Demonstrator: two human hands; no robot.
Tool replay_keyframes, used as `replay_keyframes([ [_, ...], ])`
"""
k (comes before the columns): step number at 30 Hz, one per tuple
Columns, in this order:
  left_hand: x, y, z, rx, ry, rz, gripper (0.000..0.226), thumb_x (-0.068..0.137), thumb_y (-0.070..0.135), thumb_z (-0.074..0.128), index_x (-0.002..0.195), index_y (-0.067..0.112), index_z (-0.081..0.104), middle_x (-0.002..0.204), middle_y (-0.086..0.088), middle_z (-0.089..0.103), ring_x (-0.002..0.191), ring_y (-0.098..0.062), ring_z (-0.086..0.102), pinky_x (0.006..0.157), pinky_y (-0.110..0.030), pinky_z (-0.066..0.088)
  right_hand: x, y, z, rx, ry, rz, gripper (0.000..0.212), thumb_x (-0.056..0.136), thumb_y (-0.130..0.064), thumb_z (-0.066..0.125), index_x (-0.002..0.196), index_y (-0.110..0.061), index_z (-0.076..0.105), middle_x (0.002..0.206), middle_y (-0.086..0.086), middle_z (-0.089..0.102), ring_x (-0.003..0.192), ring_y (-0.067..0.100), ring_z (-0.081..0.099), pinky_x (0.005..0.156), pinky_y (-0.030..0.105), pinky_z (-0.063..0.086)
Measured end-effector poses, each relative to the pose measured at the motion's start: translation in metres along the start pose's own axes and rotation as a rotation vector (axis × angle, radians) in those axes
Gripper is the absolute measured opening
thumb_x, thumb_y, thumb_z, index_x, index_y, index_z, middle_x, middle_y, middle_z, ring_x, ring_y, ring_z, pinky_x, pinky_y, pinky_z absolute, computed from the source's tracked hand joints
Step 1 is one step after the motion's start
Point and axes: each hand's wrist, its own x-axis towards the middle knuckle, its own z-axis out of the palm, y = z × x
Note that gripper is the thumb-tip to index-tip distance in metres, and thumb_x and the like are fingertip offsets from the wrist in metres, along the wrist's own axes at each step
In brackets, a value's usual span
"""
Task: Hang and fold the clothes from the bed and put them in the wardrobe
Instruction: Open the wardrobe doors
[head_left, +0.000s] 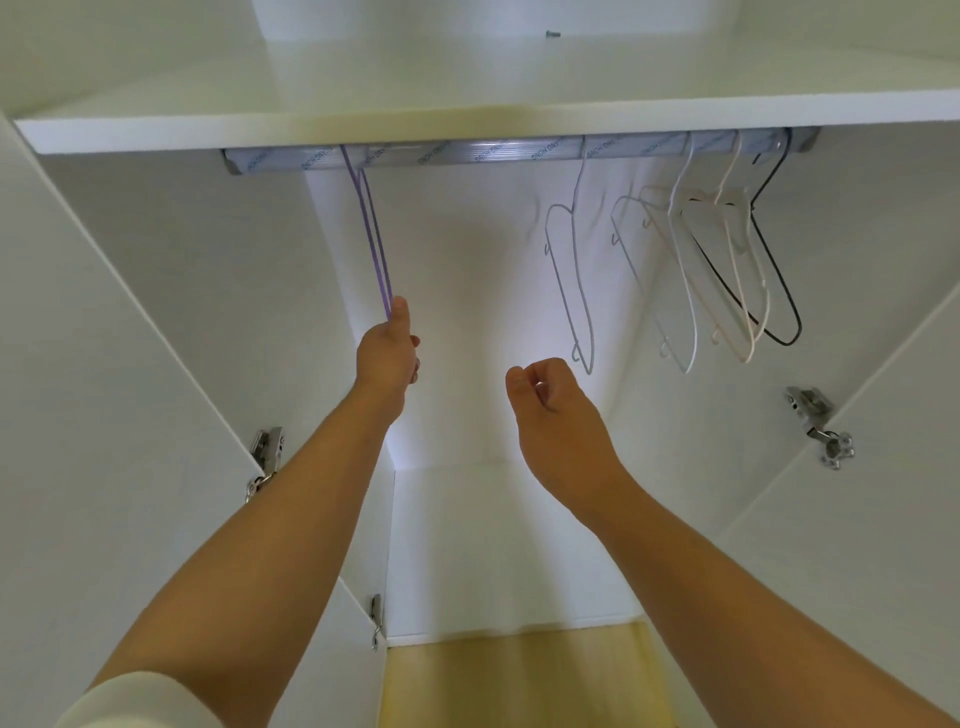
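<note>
I look into an open white wardrobe. A grey rail runs under its top shelf. A purple hanger hangs from the rail's left part, seen edge-on. My left hand grips its lower end, thumb up along the wire. My right hand hovers to the right at mid height, fingers curled, holding nothing. No clothes are in view.
Several bare hangers hang on the rail's right part: a grey one, white and cream ones, a black one. The open doors carry metal hinges at left and right. Wooden floor shows below.
</note>
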Motion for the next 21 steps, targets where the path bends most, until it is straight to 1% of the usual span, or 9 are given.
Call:
replay_keyframes([
  [4, -0.039, -0.023, -0.019, 0.069, 0.01, -0.006, 0.058, 0.095, 0.073, 0.037, 0.096, 0.021, 0.063, 0.079, 0.003, 0.064, 0.044, -0.005, 0.055, 0.043, -0.017, 0.045, 0.001, -0.008, 0.011, -0.013, -0.038, -0.024, 0.023, 0.106, -0.044, 0.041, 0.106, -0.023, 0.049, 0.079, -0.006, 0.055, 0.066, 0.005, 0.054, 0.051, 0.005, 0.039],
  [7, -0.067, -0.042, -0.043, 0.128, 0.011, -0.07, 0.054, 0.098, 0.066, 0.043, 0.092, 0.017, 0.066, 0.072, 0.003, 0.065, 0.036, -0.004, 0.051, 0.047, -0.023, 0.044, -0.001, -0.011, 0.023, -0.006, -0.087, -0.026, 0.024, 0.106, -0.045, 0.04, 0.107, -0.023, 0.049, 0.081, -0.006, 0.056, 0.066, 0.005, 0.054, 0.048, 0.005, 0.037],
  [9, -0.085, -0.055, -0.062, 0.166, 0.022, -0.112, 0.049, 0.099, 0.057, 0.05, 0.087, 0.014, 0.069, 0.067, 0.004, 0.065, 0.041, -0.011, 0.05, 0.052, -0.027, 0.043, -0.002, -0.011, 0.033, 0.007, -0.145, -0.018, 0.026, 0.106, -0.046, 0.041, 0.108, -0.022, 0.049, 0.083, -0.005, 0.057, 0.068, 0.006, 0.056, 0.051, 0.007, 0.039],
  [11, -0.109, -0.067, -0.083, 0.214, 0.034, -0.103, 0.039, 0.098, 0.049, 0.056, 0.082, 0.016, 0.069, 0.073, 0.005, 0.069, 0.05, -0.012, 0.053, 0.055, -0.026, 0.044, -0.003, -0.007, 0.048, 0.064, -0.22, 0.053, 0.027, 0.105, -0.047, 0.043, 0.11, -0.021, 0.051, 0.086, -0.003, 0.06, 0.076, 0.012, 0.062, 0.061, 0.018, 0.048],
  [13, -0.137, -0.079, -0.103, 0.311, 0.051, -0.088, 0.033, 0.098, 0.044, 0.057, 0.078, 0.019, 0.067, 0.086, 0.001, 0.075, 0.059, -0.016, 0.06, 0.059, -0.028, 0.048, -0.005, -0.002, 0.067, 0.171, -0.299, 0.219, 0.032, 0.103, -0.046, 0.046, 0.115, -0.017, 0.055, 0.092, 0.0, 0.063, 0.084, 0.019, 0.064, 0.073, 0.03, 0.056],
  [15, -0.165, -0.091, -0.118, 0.458, 0.051, -0.109, 0.037, 0.099, 0.041, 0.056, 0.08, 0.011, 0.066, 0.095, -0.01, 0.075, 0.069, -0.022, 0.065, 0.066, -0.034, 0.052, -0.014, 0.009, 0.088, 0.287, -0.405, 0.431, 0.038, 0.102, -0.043, 0.05, 0.118, -0.01, 0.059, 0.095, 0.003, 0.063, 0.084, 0.021, 0.064, 0.077, 0.033, 0.057],
  [17, -0.194, -0.102, -0.127, 0.655, 0.018, -0.161, 0.04, 0.099, 0.042, 0.054, 0.091, 0.006, 0.071, 0.097, -0.012, 0.073, 0.079, -0.02, 0.066, 0.069, -0.032, 0.052, -0.03, 0.025, 0.107, 0.369, -0.55, 0.642, 0.032, 0.1, -0.045, 0.056, 0.108, -0.015, 0.061, 0.102, 0.007, 0.065, 0.089, 0.022, 0.067, 0.078, 0.035, 0.059],
  [19, -0.225, -0.113, -0.134, 0.823, -0.027, -0.239, 0.038, 0.098, 0.045, 0.054, 0.103, 0.013, 0.074, 0.099, -0.005, 0.07, 0.084, -0.014, 0.063, 0.071, -0.029, 0.051, -0.05, 0.043, 0.124, 0.498, -0.664, 0.85, 0.03, 0.097, -0.046, 0.062, 0.101, -0.017, 0.057, 0.102, 0.012, 0.065, 0.084, 0.025, 0.068, 0.072, 0.038, 0.06],
  [21, -0.261, -0.126, -0.141, 0.913, -0.068, -0.346, 0.037, 0.095, 0.049, 0.056, 0.112, 0.019, 0.072, 0.109, -0.001, 0.069, 0.096, -0.017, 0.063, 0.079, -0.033, 0.052, -0.073, 0.064, 0.134, 0.574, -0.675, 1.014, 0.029, 0.098, -0.039, 0.061, 0.1, -0.011, 0.052, 0.092, 0.015, 0.062, 0.072, 0.027, 0.066, 0.062, 0.035, 0.057],
])
